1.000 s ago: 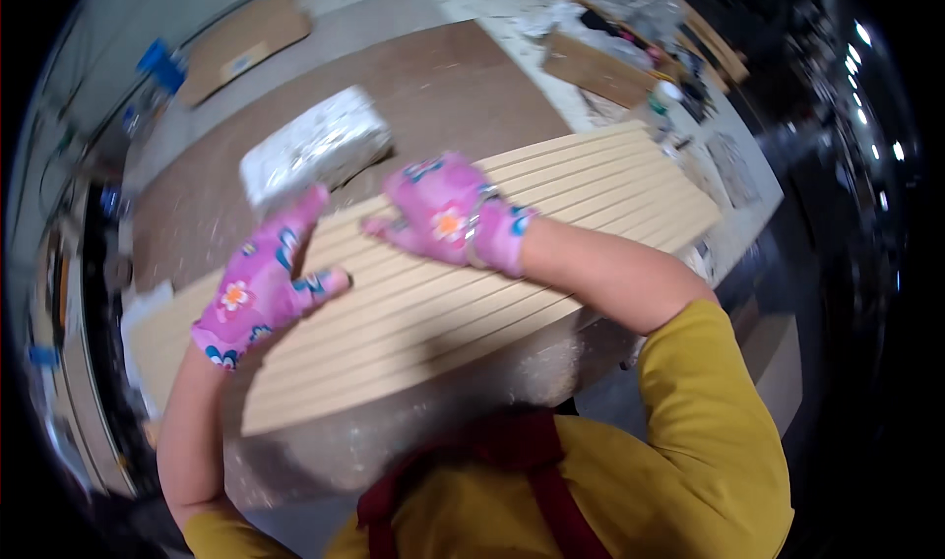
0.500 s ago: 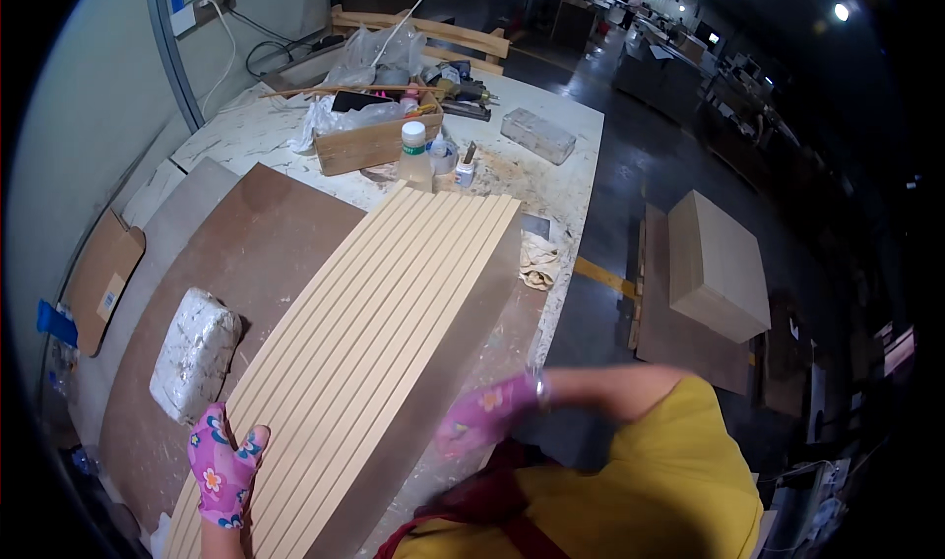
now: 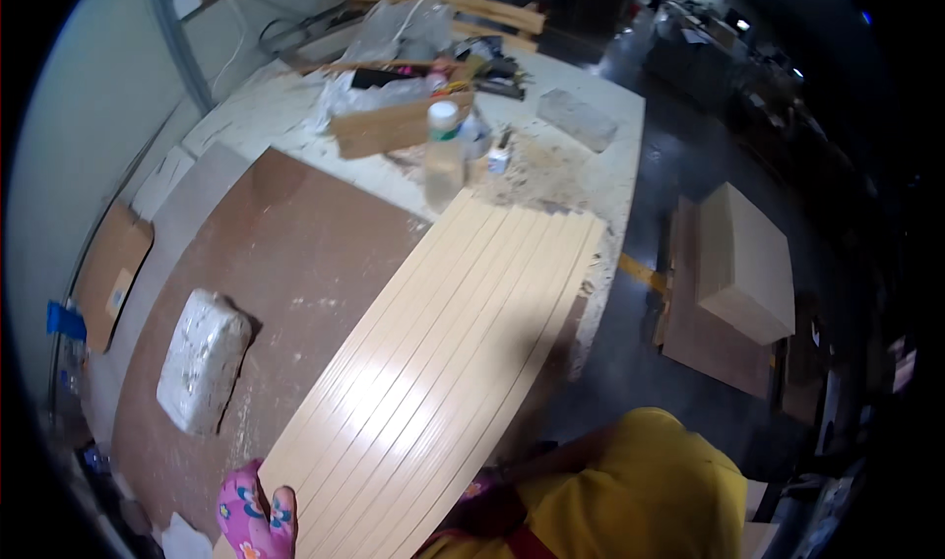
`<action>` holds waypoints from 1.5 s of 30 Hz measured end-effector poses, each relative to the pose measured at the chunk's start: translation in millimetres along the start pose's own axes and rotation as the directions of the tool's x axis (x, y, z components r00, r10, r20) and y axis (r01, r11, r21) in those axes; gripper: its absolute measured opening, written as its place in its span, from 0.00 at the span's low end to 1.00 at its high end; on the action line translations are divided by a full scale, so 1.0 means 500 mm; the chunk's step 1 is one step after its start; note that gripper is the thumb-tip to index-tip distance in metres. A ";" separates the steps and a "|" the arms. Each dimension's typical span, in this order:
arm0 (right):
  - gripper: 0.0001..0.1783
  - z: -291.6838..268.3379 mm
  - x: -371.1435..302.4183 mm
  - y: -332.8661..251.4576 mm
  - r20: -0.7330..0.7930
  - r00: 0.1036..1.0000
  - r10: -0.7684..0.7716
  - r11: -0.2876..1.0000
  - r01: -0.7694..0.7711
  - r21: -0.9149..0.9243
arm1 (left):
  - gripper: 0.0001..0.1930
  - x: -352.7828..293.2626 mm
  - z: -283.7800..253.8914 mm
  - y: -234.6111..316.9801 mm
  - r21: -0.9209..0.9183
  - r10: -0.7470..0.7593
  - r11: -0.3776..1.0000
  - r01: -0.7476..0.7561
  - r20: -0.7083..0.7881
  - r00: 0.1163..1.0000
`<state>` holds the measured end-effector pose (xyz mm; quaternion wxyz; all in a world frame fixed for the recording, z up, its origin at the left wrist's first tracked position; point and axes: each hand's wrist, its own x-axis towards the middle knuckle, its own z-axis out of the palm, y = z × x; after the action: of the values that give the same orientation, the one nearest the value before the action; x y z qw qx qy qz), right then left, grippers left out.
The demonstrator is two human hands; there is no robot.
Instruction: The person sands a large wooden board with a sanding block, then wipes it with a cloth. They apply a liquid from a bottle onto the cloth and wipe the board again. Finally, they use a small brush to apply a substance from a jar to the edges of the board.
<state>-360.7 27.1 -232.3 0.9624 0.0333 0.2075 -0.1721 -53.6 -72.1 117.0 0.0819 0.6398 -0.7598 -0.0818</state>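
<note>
A row of long, pale wooden strips (image 3: 433, 362) lies side by side across the brown board, running from my body toward the back of the table. My left hand (image 3: 254, 520), in a pink flowered glove, grips the strips' near left edge with its thumb over the top. Low at their right side, only a bit of my right hand's pink glove (image 3: 477, 486) shows; the strips and my red-and-yellow clothing hide its fingers. To the left of the strips rests a white, plastic-wrapped block (image 3: 204, 362) on the brown board (image 3: 285, 244).
Beyond the strips stand a clear white-capped bottle (image 3: 445, 160), a small white bottle (image 3: 499, 155) and a wooden box (image 3: 399, 129) with plastic bags and tools. A greyish block (image 3: 578, 119) lies far right on the table. A stack of boards (image 3: 745, 264) stands on the floor at right.
The strips' faces now lie nearly flush, the gaps between them narrowed to thin lines, and their dark right side no longer shows. My right hand has dropped low beside them. The view has shifted.
</note>
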 end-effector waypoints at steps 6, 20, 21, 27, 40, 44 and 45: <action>0.27 0.016 0.061 -0.029 0.112 0.990 0.088 0.992 -0.097 0.080 | 0.22 0.050 0.017 -0.037 -0.057 0.021 0.998 -0.030 -0.146 0.989; 0.29 0.414 0.156 -0.113 0.286 0.956 0.073 0.628 0.178 -0.757 | 0.23 0.165 -0.027 -0.150 0.003 0.008 1.000 -0.008 -0.088 0.996; 0.27 0.421 0.153 -0.126 0.415 0.908 0.056 0.623 0.293 -0.725 | 0.24 0.172 -0.019 -0.147 -0.008 0.019 1.000 -0.020 -0.118 0.993; 0.19 0.722 -0.042 -0.388 0.680 0.727 -0.097 -0.254 0.642 -0.723 | 0.22 0.146 -0.012 -0.150 -0.152 -0.126 0.982 0.112 -0.085 0.988; 0.25 0.801 0.138 -0.633 0.391 0.867 -0.310 -0.897 -0.130 -0.423 | 0.31 -0.220 0.001 -0.005 0.172 -0.110 0.975 0.141 -0.175 0.978; 0.26 0.707 0.149 -0.727 0.579 0.785 -0.219 -0.970 -0.108 -0.219 | 0.32 -0.250 0.053 -0.058 0.407 -0.044 0.894 0.188 -0.337 0.940; 0.27 0.693 0.139 -0.737 0.565 0.782 -0.263 -0.955 -0.126 -0.270 | 0.34 -0.242 0.051 -0.062 0.383 -0.071 0.903 0.196 -0.316 0.946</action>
<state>-293.9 -388.0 57.6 0.0611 -0.9458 0.2943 -0.1226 -9.6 42.5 82.6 0.0524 0.6986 -0.6930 0.1699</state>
